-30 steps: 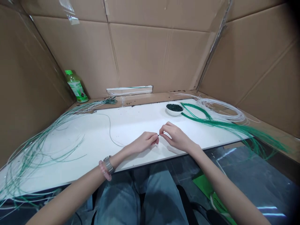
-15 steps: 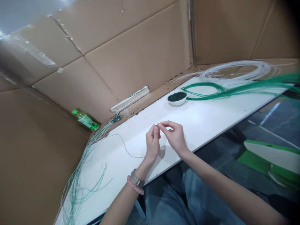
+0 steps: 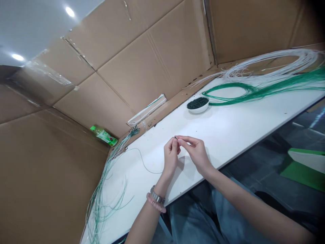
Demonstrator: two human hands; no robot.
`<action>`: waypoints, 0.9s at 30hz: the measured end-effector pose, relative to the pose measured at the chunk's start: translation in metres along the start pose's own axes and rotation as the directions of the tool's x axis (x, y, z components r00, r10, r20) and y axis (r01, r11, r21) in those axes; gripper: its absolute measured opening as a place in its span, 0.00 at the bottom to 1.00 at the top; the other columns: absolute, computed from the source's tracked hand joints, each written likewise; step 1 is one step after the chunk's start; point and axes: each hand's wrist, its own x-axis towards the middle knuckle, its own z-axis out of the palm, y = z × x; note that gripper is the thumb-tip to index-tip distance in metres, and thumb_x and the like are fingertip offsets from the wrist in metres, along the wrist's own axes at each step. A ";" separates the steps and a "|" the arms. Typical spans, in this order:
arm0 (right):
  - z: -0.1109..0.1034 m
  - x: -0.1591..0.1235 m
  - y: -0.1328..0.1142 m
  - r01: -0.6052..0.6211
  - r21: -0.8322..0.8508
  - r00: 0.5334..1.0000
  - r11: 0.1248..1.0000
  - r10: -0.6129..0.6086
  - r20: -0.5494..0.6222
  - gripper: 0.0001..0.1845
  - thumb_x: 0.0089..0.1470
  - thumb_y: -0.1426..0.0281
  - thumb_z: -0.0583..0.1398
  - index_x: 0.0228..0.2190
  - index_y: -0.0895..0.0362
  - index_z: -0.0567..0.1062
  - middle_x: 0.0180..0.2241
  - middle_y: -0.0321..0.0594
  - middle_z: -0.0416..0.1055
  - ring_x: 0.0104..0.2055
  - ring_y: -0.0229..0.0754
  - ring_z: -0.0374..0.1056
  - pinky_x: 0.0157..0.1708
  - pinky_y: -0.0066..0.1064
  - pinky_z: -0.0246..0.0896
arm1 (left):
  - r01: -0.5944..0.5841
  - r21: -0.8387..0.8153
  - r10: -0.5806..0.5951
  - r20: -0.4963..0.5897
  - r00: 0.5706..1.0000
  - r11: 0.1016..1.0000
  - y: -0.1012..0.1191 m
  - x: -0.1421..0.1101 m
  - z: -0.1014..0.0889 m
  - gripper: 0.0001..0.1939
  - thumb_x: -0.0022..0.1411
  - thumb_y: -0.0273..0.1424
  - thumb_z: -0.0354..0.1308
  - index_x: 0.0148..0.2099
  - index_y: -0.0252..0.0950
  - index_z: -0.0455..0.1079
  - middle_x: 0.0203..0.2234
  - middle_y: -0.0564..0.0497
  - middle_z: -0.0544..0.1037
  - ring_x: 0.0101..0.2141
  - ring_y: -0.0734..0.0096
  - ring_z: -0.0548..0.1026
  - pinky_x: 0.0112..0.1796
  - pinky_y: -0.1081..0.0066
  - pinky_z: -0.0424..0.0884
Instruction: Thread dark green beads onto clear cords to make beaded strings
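My left hand (image 3: 171,154) and my right hand (image 3: 196,150) meet over the white table, thumbs and forefingers pinched together. A tiny dark piece (image 3: 176,137) shows where the fingertips touch; its exact shape is too small to tell. A thin green cord (image 3: 143,162) curves across the tabletop and passes behind my left wrist, seemingly into that hand, its end hidden by the fingers. Beyond the hands stands a white bowl (image 3: 200,110) heaped with small dark green pieces (image 3: 197,103), possibly beads.
Green cords (image 3: 228,101) and a white cord coil (image 3: 256,64) lie at the back right. A loose cord bundle (image 3: 98,200) trails down the left edge. A green-capped bottle (image 3: 104,136) leans by the cardboard wall (image 3: 142,71). The table's front edge is near my lap.
The camera view has shifted, so the scene sits further right in the picture. My hands keep the same pinch, with only slight finger movement; the bowl and cords stay in place.
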 end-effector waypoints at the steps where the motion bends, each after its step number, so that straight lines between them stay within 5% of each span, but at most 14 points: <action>1: -0.002 0.003 -0.001 -0.017 0.010 0.999 1.000 0.016 0.027 0.12 0.43 0.63 0.64 0.29 0.57 0.79 0.36 0.43 0.76 0.39 0.46 0.71 0.33 0.34 0.67 | 0.003 -0.027 -0.002 0.010 1.000 1.000 0.000 0.001 -0.001 0.23 0.60 0.48 0.50 0.24 0.35 0.57 0.17 0.58 0.51 0.19 0.79 0.51 0.21 0.74 0.50; 5: -0.010 0.012 -0.008 -0.101 0.037 0.981 0.994 0.094 0.172 0.10 0.40 0.64 0.66 0.25 0.57 0.78 0.33 0.40 0.76 0.38 0.42 0.69 0.38 0.33 0.64 | 0.036 -0.151 -0.020 0.107 0.994 0.988 -0.002 0.003 -0.005 0.25 0.58 0.52 0.50 0.23 0.36 0.53 0.16 0.60 0.48 0.16 0.82 0.46 0.19 0.75 0.46; 12: -0.015 0.019 -0.020 -0.254 0.047 0.880 0.966 0.210 0.426 0.12 0.35 0.65 0.68 0.23 0.58 0.74 0.25 0.34 0.70 0.29 0.36 0.66 0.31 0.30 0.63 | 0.118 -0.289 -0.035 0.278 0.960 0.950 0.002 0.003 -0.012 0.27 0.53 0.52 0.56 0.21 0.35 0.54 0.15 0.61 0.47 0.15 0.85 0.45 0.18 0.77 0.43; 17: -0.010 0.017 -0.023 -0.041 -0.067 0.908 0.997 0.065 0.413 0.13 0.42 0.66 0.66 0.33 0.56 0.78 0.29 0.36 0.70 0.33 0.36 0.65 0.34 0.28 0.61 | 0.124 -0.349 -0.014 0.300 0.954 0.929 0.006 0.002 -0.014 0.26 0.52 0.51 0.58 0.21 0.35 0.54 0.14 0.61 0.46 0.15 0.86 0.44 0.17 0.78 0.44; 21: -0.006 0.014 -0.024 0.096 -0.157 0.924 0.983 -0.029 0.382 0.11 0.44 0.64 0.65 0.31 0.56 0.80 0.33 0.40 0.70 0.33 0.36 0.65 0.25 0.24 0.58 | 0.124 -0.374 -0.005 0.302 0.953 0.919 0.005 0.002 -0.014 0.25 0.52 0.51 0.58 0.23 0.34 0.57 0.13 0.62 0.48 0.14 0.86 0.46 0.17 0.79 0.46; 27: -0.001 0.010 -0.025 0.090 -0.120 0.936 0.989 -0.043 0.348 0.11 0.44 0.62 0.65 0.28 0.57 0.79 0.38 0.41 0.69 0.20 0.29 0.63 0.16 0.25 0.61 | 0.090 -0.415 0.024 0.263 0.965 0.905 0.007 0.000 -0.010 0.25 0.51 0.50 0.59 0.22 0.32 0.60 0.14 0.58 0.58 0.14 0.82 0.57 0.17 0.77 0.55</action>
